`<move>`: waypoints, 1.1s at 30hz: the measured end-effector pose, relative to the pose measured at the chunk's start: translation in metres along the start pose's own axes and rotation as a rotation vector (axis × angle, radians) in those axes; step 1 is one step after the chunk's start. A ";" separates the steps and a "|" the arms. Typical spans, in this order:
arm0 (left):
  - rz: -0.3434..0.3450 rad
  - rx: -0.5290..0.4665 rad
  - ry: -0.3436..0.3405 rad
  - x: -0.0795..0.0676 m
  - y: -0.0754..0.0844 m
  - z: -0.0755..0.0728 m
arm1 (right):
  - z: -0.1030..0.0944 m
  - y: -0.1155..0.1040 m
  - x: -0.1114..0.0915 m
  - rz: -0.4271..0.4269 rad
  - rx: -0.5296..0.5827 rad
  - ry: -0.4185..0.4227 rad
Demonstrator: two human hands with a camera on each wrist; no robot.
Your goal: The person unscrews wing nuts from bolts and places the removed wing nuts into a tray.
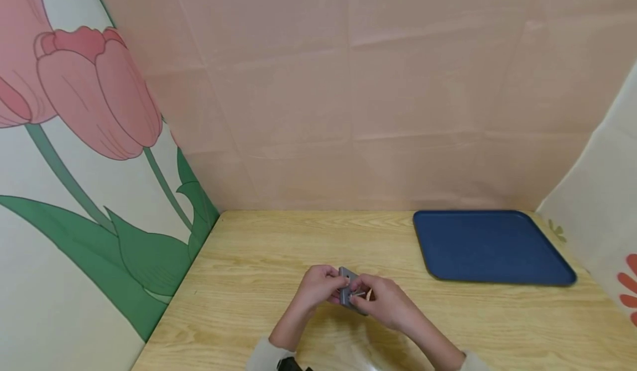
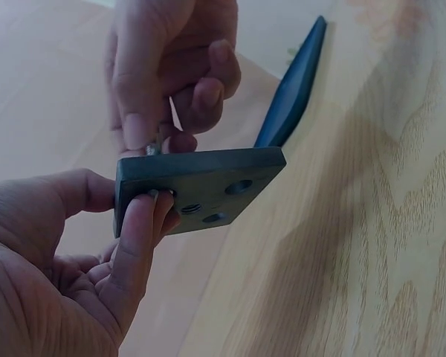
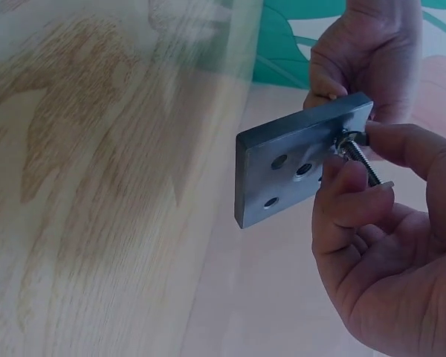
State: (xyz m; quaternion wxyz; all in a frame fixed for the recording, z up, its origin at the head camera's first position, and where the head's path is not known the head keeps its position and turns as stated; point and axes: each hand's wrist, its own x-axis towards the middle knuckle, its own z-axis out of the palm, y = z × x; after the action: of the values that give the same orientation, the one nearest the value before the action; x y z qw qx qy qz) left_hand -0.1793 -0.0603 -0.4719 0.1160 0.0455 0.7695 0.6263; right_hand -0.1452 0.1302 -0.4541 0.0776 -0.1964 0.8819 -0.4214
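A flat grey metal plate (image 3: pixel 290 160) with several round holes is held up over the table. My left hand (image 1: pixel 318 285) grips it by one edge; in the left wrist view a left fingertip (image 2: pixel 140 216) presses at a hole on the underside. Out of the opposite face sticks a threaded bolt (image 3: pixel 363 162), with a ring-like nut (image 3: pixel 349 139) around it close to the plate. My right hand (image 1: pixel 385 302) pinches this nut between thumb and fingers. Fingers partly cover the nut, so its exact shape cannot be made out.
A blue tray (image 1: pixel 497 246) lies at the back right of the wooden table (image 1: pixel 249 249). Behind the table stands a pink-beige backdrop (image 1: pixel 348 111). Tulip-printed cloth (image 1: pixel 99 94) closes the left side, and a white cloth (image 1: pixel 607 194) the right.
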 end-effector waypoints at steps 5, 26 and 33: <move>0.009 0.002 -0.003 0.001 -0.002 0.000 | 0.001 0.000 0.000 -0.047 -0.009 0.010; -0.009 0.008 -0.005 0.001 0.001 -0.001 | 0.004 -0.003 0.003 0.050 -0.012 0.149; -0.003 0.012 -0.014 0.002 -0.001 0.000 | 0.005 -0.001 0.004 0.150 -0.030 0.106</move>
State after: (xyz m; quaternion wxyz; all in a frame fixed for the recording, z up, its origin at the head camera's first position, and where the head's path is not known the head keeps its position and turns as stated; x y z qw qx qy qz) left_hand -0.1807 -0.0601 -0.4735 0.1222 0.0493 0.7726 0.6211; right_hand -0.1466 0.1241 -0.4566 0.0593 -0.1086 0.9033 -0.4108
